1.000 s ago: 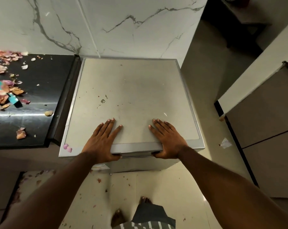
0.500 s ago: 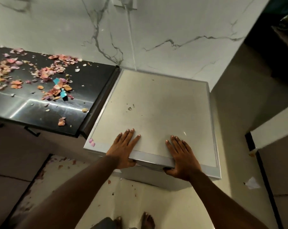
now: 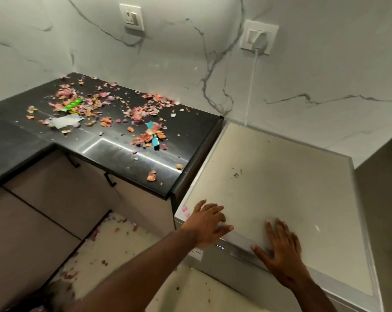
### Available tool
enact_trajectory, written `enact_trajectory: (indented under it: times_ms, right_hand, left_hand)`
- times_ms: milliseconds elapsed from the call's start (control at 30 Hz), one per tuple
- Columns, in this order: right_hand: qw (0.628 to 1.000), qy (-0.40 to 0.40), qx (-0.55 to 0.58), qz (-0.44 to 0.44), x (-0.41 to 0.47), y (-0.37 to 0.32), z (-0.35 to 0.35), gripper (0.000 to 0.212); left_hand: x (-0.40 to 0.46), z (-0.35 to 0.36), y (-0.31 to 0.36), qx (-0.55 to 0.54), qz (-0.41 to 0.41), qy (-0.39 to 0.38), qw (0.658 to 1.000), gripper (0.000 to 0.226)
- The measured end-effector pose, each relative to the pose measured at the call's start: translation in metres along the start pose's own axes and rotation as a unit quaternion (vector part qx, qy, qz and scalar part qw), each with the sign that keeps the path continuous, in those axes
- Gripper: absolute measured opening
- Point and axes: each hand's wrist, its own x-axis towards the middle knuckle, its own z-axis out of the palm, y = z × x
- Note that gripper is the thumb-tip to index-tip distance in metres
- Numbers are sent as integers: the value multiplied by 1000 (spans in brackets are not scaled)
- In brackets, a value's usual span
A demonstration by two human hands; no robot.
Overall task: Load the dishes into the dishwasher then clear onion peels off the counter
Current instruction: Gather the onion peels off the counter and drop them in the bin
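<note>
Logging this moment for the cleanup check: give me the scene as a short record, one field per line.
appliance: grey flat-topped dishwasher, door looks closed, beside the counter
left hand: fingers straight, at the dishwasher's front left edge
right hand: flat, fingers spread, on the front edge
counter: black glossy stone counter, left of the dishwasher
mess: pink and orange onion peels scattered over the counter, some on the floor
power: white plug in the wall socket, cord running down

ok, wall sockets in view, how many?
2. One socket plate on the wall above the black counter, nothing plugged in. A second plate above the dishwasher, with a white plug and cord. None appears hidden.
</note>
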Motion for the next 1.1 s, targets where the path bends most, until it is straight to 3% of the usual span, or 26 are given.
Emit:
enact_trajectory:
  times_ms: [233, 467, 633, 700, 867, 933, 1100]
  right_hand:
    - [991, 30, 120, -39, 70, -179, 25, 98]
    - [989, 63, 112, -70, 112, -301, 58, 96]
    - [997, 37, 53, -46, 139, -354, 77, 102]
    - [999, 36, 16, -19, 155, -369, 84, 96]
    - [997, 54, -39, 42, 206, -398, 96, 80]
    - [995, 77, -35, 55, 232, -409, 98, 77]
    - [997, 44, -35, 56, 297, -432, 96, 76]
  left_hand:
    - [-44, -43, -117, -16, 4, 50, 999, 57]
    - [-83, -69, -229, 11, -24, 87, 996, 60]
    - [-83, -85, -282, -7, -74, 74, 994, 61]
    - [-75, -89, -301, -11, -95, 69, 993, 52]
    - [-50, -105, -346, -19, -125, 48, 991, 59]
    - [-40, -114, -368, -9, -131, 27, 991, 61]
    - [-18, -146, -408, 31, -103, 3, 994, 50]
